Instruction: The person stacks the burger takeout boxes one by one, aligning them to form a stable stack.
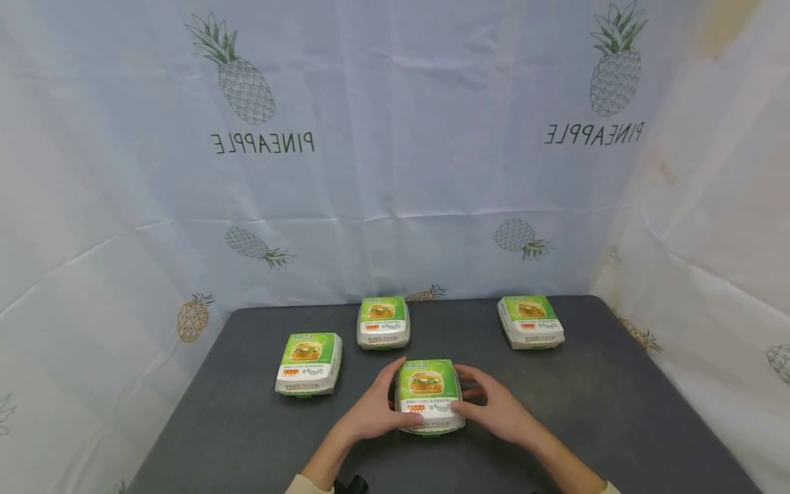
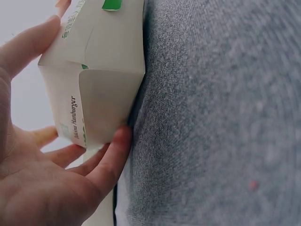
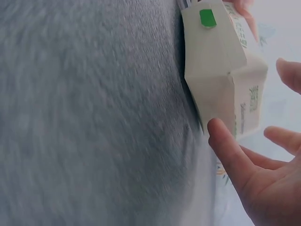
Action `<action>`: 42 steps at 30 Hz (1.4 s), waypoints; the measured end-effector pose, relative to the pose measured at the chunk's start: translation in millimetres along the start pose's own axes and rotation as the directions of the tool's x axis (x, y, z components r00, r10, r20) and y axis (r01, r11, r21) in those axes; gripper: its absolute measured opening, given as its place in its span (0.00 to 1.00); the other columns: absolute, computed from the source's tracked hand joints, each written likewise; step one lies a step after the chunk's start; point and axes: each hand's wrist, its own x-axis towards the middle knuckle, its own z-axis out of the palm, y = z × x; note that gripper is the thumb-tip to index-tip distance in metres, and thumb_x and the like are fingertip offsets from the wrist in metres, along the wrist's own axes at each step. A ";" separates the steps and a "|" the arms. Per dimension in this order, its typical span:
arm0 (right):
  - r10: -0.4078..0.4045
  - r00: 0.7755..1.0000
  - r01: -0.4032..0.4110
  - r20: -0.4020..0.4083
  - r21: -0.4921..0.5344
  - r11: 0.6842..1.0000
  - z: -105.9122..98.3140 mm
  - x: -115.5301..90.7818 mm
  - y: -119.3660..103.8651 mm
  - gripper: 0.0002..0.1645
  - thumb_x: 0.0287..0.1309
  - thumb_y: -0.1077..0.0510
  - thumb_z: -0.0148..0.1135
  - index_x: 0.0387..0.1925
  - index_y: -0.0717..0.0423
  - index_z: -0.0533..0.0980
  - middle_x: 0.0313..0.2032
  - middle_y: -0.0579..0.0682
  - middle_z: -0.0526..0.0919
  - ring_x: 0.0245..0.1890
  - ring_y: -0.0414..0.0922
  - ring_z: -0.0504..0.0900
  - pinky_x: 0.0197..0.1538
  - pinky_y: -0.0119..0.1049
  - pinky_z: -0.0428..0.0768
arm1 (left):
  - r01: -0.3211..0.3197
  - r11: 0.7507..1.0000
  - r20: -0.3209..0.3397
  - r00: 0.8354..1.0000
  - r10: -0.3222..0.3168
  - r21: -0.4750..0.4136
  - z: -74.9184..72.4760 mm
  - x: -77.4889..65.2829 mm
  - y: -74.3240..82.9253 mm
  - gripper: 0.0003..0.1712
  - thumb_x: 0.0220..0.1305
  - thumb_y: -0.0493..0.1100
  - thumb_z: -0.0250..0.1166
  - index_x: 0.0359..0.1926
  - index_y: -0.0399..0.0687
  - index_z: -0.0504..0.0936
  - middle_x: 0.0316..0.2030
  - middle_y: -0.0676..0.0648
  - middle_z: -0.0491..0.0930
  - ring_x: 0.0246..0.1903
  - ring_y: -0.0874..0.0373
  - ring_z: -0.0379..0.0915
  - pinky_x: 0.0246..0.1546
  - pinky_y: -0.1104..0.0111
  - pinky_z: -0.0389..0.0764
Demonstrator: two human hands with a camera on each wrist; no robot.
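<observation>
A green and white hamburger box (image 1: pixel 430 394) sits on the dark table between the two hands, its lid shut and a burger picture on top. My left hand (image 1: pixel 374 409) holds its left side, thumb over the near top edge. In the left wrist view, the left hand (image 2: pixel 61 169) has its fingertips against the box's side wall. My right hand (image 1: pixel 498 409) is at the right side with fingers spread. In the right wrist view, the right hand (image 3: pixel 268 174) shows its thumb and fingers slightly apart from the box (image 3: pixel 214 52).
Three similar hamburger boxes lie on the dark table (image 1: pixel 247 439): one box at left (image 1: pixel 310 363), one at the back middle (image 1: pixel 383 322) and one at the back right (image 1: pixel 531 321). A white pineapple-print curtain (image 1: pixel 420 171) hangs behind and along both sides.
</observation>
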 end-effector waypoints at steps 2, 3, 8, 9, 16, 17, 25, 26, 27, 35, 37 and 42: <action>-0.006 1.000 0.006 -0.009 -0.025 1.000 -4.4 -0.5 -1.1 0.45 0.63 0.46 0.71 0.74 0.57 0.64 0.65 0.65 0.71 0.55 0.57 0.81 0.48 0.49 0.82 | -0.002 1.000 -0.006 1.000 0.002 -0.001 0.6 0.6 -1.8 0.64 0.56 0.56 0.78 0.81 0.45 0.47 0.74 0.38 0.53 0.58 0.51 0.67 0.47 0.64 0.79; -0.008 1.000 0.007 -0.015 -0.039 0.999 -7.0 -0.8 -1.4 0.44 0.63 0.46 0.71 0.74 0.57 0.64 0.65 0.65 0.71 0.55 0.57 0.81 0.48 0.49 0.82 | -0.002 1.000 -0.009 1.000 0.002 -0.003 1.0 0.8 -2.5 0.64 0.55 0.56 0.78 0.81 0.44 0.47 0.74 0.38 0.53 0.58 0.51 0.67 0.47 0.64 0.79; -0.025 0.999 0.022 -0.036 -0.076 0.997 -23.4 -1.9 -1.2 0.44 0.65 0.45 0.69 0.74 0.58 0.64 0.65 0.66 0.71 0.56 0.58 0.80 0.48 0.49 0.82 | 0.006 1.000 -0.016 1.000 -0.006 0.000 1.1 1.1 -2.0 0.64 0.55 0.56 0.78 0.81 0.44 0.47 0.73 0.38 0.53 0.57 0.51 0.68 0.48 0.64 0.78; -0.026 0.999 0.023 -0.042 -0.085 0.996 -27.0 -2.2 -0.8 0.43 0.65 0.44 0.69 0.74 0.57 0.64 0.65 0.66 0.71 0.56 0.58 0.80 0.49 0.48 0.82 | 0.007 1.000 -0.016 1.000 -0.007 0.004 0.9 1.2 -1.5 0.64 0.55 0.56 0.78 0.81 0.45 0.47 0.73 0.38 0.53 0.57 0.52 0.68 0.48 0.64 0.78; -0.035 0.997 0.022 -0.074 -0.170 0.985 -51.0 -5.2 -0.5 0.43 0.66 0.42 0.67 0.74 0.58 0.64 0.65 0.65 0.71 0.57 0.57 0.79 0.54 0.51 0.80 | 0.011 1.000 -0.018 1.000 -0.011 0.013 0.8 0.9 1.6 0.63 0.56 0.55 0.78 0.81 0.45 0.47 0.73 0.38 0.53 0.55 0.52 0.70 0.48 0.64 0.78; -0.040 0.996 0.026 -0.078 -0.179 0.983 -54.3 -5.6 -0.4 0.43 0.66 0.42 0.67 0.74 0.58 0.64 0.65 0.65 0.71 0.57 0.58 0.78 0.55 0.52 0.79 | 0.014 1.000 -0.019 1.000 -0.014 0.016 0.8 0.9 1.6 0.63 0.56 0.55 0.78 0.81 0.46 0.47 0.73 0.38 0.53 0.56 0.51 0.70 0.48 0.63 0.78; -0.096 0.985 0.050 -0.145 -0.292 0.955 -79.7 -5.8 3.6 0.43 0.68 0.41 0.65 0.73 0.60 0.65 0.64 0.67 0.72 0.57 0.61 0.78 0.56 0.54 0.78 | 0.030 0.999 -0.024 0.999 -0.029 0.041 1.4 2.0 -0.8 0.64 0.55 0.58 0.77 0.81 0.48 0.47 0.74 0.40 0.52 0.63 0.48 0.63 0.56 0.53 0.72; -0.098 0.984 0.048 -0.151 -0.305 0.951 -82.8 -5.6 3.8 0.43 0.68 0.41 0.65 0.73 0.61 0.65 0.64 0.67 0.72 0.57 0.61 0.78 0.56 0.55 0.78 | 0.031 0.999 -0.025 0.999 -0.030 0.040 1.5 2.3 -1.2 0.64 0.55 0.58 0.77 0.81 0.48 0.48 0.74 0.40 0.52 0.63 0.47 0.63 0.56 0.52 0.72; -0.100 0.982 0.045 -0.158 -0.317 0.947 -85.9 -5.6 3.8 0.44 0.68 0.41 0.65 0.73 0.62 0.64 0.64 0.67 0.72 0.58 0.62 0.78 0.56 0.55 0.78 | 0.032 0.999 -0.026 0.999 -0.031 0.039 1.7 2.4 -1.6 0.64 0.55 0.58 0.77 0.81 0.48 0.48 0.74 0.39 0.52 0.63 0.47 0.63 0.56 0.52 0.72; -0.111 0.971 0.019 -0.212 -0.392 0.920 -110.8 -2.0 5.4 0.46 0.69 0.39 0.63 0.74 0.64 0.62 0.67 0.68 0.69 0.61 0.66 0.76 0.56 0.58 0.78 | 0.035 0.999 -0.022 0.999 -0.034 0.030 2.5 3.8 -2.6 0.63 0.56 0.58 0.77 0.81 0.48 0.48 0.73 0.39 0.54 0.60 0.49 0.66 0.54 0.55 0.75; -0.113 0.969 0.014 -0.221 -0.403 0.915 -116.0 0.6 6.4 0.46 0.69 0.39 0.63 0.74 0.65 0.62 0.67 0.69 0.68 0.60 0.66 0.76 0.56 0.58 0.78 | 0.038 0.999 -0.021 0.999 -0.038 0.029 2.2 3.6 -2.4 0.63 0.56 0.58 0.77 0.81 0.48 0.48 0.73 0.40 0.54 0.60 0.50 0.67 0.53 0.56 0.75; -0.116 0.962 -0.008 -0.249 -0.449 0.893 -126.9 6.4 8.4 0.46 0.69 0.40 0.63 0.73 0.67 0.62 0.67 0.72 0.67 0.58 0.69 0.76 0.53 0.60 0.78 | 0.044 0.998 -0.018 0.999 -0.043 0.038 2.0 2.6 -3.1 0.63 0.56 0.58 0.77 0.81 0.48 0.48 0.73 0.40 0.54 0.59 0.50 0.67 0.53 0.56 0.75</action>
